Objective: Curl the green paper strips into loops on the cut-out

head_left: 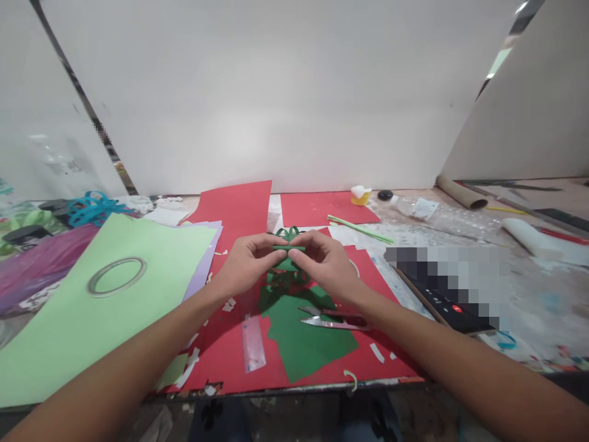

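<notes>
A: Starting nearest: saw a clear plastic strip [253, 344] flat on the red paper [221, 356] close to the table's front edge, just left of a dark green sheet [308, 341].

B: Agreed. Also noted small snips [334, 320] lying on the upper right part of that green sheet, blades pointing left, touched by neither hand.

A: Then the hands. Found the left hand [246, 265] and the right hand [324, 263] drawn close together above the green sheet, fingertips nearly meeting, each pinching one end of a rolled green paper piece [289, 248].

B: Yes, held level between thumbs and forefingers, raised off the table. Made out curled green loops [288, 233] rising just behind it and more cut green paper hanging below, between the palms. Couldn't tell whether loops and roll were joined.

A: To the left, noticed a light green sheet [83, 319] with a tape ring [116, 275] resting on it, well apart from the left hand.

B: Beyond the hands, spotted a pale green stick [359, 229] lying aslant near a further red sheet, then a small yellow cup [361, 196] and a dark cap [385, 195] near the white wall.

A: Far right, picked out a cardboard tube [461, 192]; far left, tangled blue cord [94, 207].
</notes>
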The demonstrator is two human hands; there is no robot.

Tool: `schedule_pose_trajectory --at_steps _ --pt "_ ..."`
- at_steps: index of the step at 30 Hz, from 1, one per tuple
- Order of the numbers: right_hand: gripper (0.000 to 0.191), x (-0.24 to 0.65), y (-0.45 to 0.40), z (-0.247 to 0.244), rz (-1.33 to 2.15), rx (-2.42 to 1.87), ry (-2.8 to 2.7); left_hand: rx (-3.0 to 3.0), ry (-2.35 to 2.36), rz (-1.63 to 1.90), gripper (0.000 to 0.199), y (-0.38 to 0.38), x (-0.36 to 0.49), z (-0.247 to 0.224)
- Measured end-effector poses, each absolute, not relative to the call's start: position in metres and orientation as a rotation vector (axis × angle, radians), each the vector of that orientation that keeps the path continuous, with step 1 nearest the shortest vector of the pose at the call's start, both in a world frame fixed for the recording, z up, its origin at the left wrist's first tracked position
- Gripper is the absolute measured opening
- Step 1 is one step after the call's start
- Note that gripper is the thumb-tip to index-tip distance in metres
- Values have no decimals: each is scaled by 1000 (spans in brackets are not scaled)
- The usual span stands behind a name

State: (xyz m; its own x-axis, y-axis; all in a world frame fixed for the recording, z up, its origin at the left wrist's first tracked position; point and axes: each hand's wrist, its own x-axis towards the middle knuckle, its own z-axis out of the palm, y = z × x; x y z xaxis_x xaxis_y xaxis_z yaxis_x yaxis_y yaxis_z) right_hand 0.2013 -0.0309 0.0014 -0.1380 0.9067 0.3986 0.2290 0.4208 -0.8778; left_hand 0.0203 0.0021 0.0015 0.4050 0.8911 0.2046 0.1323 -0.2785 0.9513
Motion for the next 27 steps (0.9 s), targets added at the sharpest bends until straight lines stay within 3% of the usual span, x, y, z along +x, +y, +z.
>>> schedule_pose_trajectory --at_steps 20,23,27 --pt "10 206 -29 3 813 -1006 -1645 1604 877 958 22 -1 22 5" --pt "3 205 -29 5 642 -1020 -1751 1714 895 875 21 -1 21 6" --pt "17 212 -43 21 403 -1015 -1980 1834 925 837 18 -1 18 9"
